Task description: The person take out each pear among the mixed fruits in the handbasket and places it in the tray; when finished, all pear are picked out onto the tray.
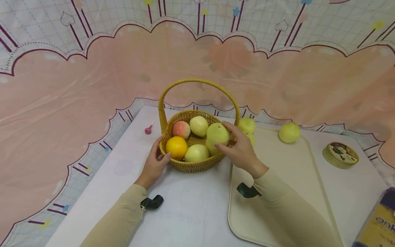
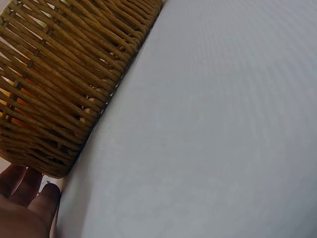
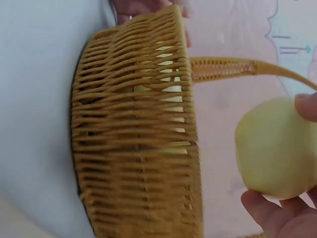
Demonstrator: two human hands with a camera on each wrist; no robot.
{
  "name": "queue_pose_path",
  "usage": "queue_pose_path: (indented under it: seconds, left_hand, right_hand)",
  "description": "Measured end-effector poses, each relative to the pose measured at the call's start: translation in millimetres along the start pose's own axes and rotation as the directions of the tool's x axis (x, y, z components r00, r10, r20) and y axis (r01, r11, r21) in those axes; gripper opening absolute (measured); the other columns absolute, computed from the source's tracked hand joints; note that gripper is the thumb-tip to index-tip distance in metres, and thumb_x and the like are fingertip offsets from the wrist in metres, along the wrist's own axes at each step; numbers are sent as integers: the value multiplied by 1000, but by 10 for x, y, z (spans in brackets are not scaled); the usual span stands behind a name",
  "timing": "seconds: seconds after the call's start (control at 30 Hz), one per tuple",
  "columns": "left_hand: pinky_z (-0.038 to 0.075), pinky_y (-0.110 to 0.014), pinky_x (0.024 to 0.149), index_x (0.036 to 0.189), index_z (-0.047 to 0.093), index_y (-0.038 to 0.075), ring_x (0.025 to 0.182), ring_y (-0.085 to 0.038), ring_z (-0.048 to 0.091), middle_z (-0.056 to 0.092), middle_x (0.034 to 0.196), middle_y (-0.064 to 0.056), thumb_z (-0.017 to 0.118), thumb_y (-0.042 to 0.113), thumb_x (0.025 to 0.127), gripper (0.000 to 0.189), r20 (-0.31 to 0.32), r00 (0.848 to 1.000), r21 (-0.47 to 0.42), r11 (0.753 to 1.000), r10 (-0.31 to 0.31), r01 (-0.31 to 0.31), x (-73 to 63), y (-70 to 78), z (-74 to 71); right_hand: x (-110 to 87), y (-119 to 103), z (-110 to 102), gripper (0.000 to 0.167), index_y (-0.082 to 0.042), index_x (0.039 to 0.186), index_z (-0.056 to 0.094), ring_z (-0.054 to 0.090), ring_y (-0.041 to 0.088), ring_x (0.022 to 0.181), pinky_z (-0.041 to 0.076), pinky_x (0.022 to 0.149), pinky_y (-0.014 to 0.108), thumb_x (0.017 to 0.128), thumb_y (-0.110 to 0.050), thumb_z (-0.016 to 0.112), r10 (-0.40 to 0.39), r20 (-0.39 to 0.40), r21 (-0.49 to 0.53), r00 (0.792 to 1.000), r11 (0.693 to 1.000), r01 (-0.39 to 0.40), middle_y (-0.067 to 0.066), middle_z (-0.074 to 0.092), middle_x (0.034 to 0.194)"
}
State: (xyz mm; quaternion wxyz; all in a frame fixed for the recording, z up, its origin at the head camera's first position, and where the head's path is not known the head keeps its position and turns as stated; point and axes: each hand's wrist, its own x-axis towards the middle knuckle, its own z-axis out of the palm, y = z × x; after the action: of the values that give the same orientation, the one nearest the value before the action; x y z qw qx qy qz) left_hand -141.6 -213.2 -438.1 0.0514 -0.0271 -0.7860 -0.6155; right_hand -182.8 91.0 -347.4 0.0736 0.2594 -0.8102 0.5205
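A yellow wicker basket point(image 1: 192, 167) with a tall arched handle holds an orange point(image 1: 176, 148), a peach point(image 1: 181, 129) and several yellow-green round fruits. My left hand point(image 1: 154, 166) holds the basket's left end, the thumb near the rim; in the left wrist view the fingers point(image 2: 27, 187) are at the woven end wall. Over the basket's right side, my right hand point(image 1: 240, 149) grips a yellow-green fruit point(image 1: 218, 133) between thumb and fingers. The right wrist view shows this fruit point(image 3: 277, 147) above the rim; another fruit lies partly hidden below it.
A beige tray point(image 1: 277, 168) lies right of the basket, with yellow-green fruits point(image 1: 247, 125) at its far left and one point(image 1: 289, 132) at its far edge. A round tin point(image 1: 340, 155) and a yellow package point(image 1: 378, 219) are farther right. A lollipop point(image 1: 148, 129) lies left of the basket.
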Motion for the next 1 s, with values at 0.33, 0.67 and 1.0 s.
queue_pose_path:
  seconds: [0.33, 0.67, 1.0]
  left_hand:
    - [27, -50, 117, 160, 15, 14, 147, -33, 26, 19, 164, -13, 57, 21, 102, 72, -7, 1000, 17, 1000, -8, 9, -16, -4, -7]
    - [26, -51, 117, 160, 16, 14, 146, -34, 26, 20, 163, -14, 57, 22, 103, 72, -8, 1000, 24, 1000, -5, 5, -13, -13, -7]
    - [27, -51, 117, 160, 16, 13, 146, -34, 27, 21, 163, -15, 57, 19, 102, 71, -9, 1000, 13, 1000, -4, 4, -22, 23, 13]
  right_hand:
    - [-344, 117, -385, 67, 1, 143, 51, 55, 30, 117, 57, 88, 37, 83, 0, 80, 40, 28, -16, 999, 999, -39, 18, 54, 140]
    - [-642, 400, -827, 65, 4, 143, 48, 51, 30, 122, 50, 81, 10, 86, -3, 77, 105, -66, -168, 992, 979, -115, 22, 55, 137]
    - [-795, 758, -1241, 66, 6, 144, 46, 51, 39, 117, 43, 73, 2, 88, -11, 76, 182, -193, -283, 964, 930, -233, 28, 55, 134]
